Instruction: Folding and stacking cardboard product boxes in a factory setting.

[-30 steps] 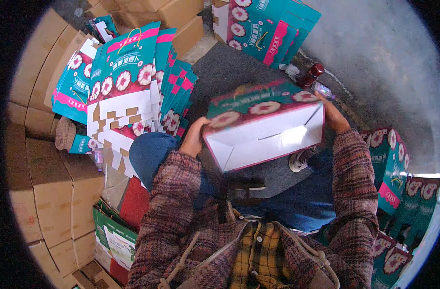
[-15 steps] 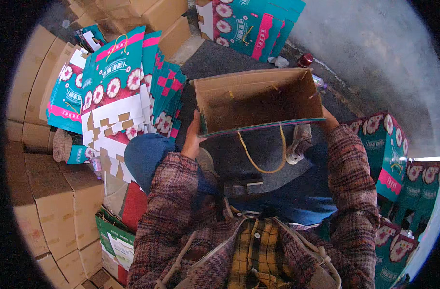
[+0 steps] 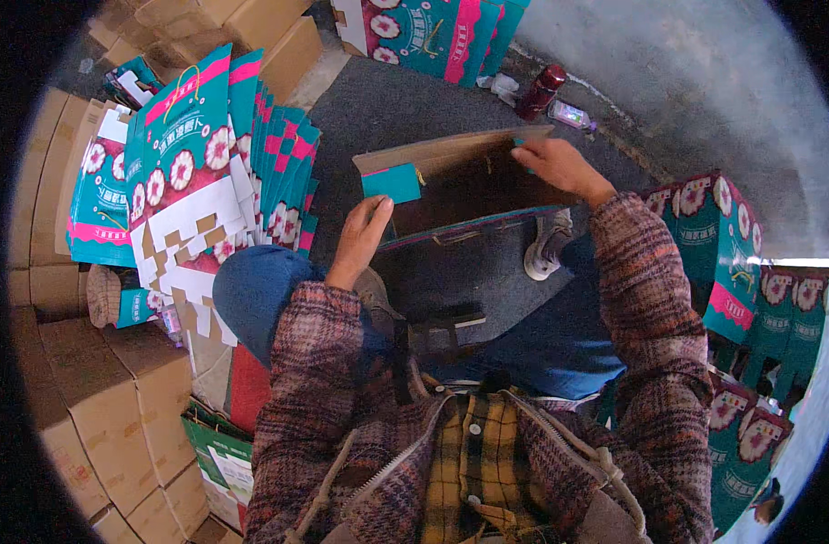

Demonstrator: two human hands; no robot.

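Note:
Between my knees stands a cardboard gift carton, its top open and its brown inside showing, with yellow rope handles at the long edges. A short teal flap leans inward over its left end. My left hand has its fingers closed at that flap's lower corner. At the right end, my right hand reaches over the rim, its bent fingers gripping the right end flap, of which only a teal sliver shows. The carton's lower part is mostly hidden from view.
Flat teal-and-pink cartons lean in a stack at left, beside piled brown boxes. More cartons lie at the far side. A dark red flask and a small bottle are beyond the carton. Assembled cartons stand at right.
Both hands have moved from the carton's outer sides up to its end flaps. The left flap now leans inward. The near rope handle, which hung in a loop, now lies close to the edge.

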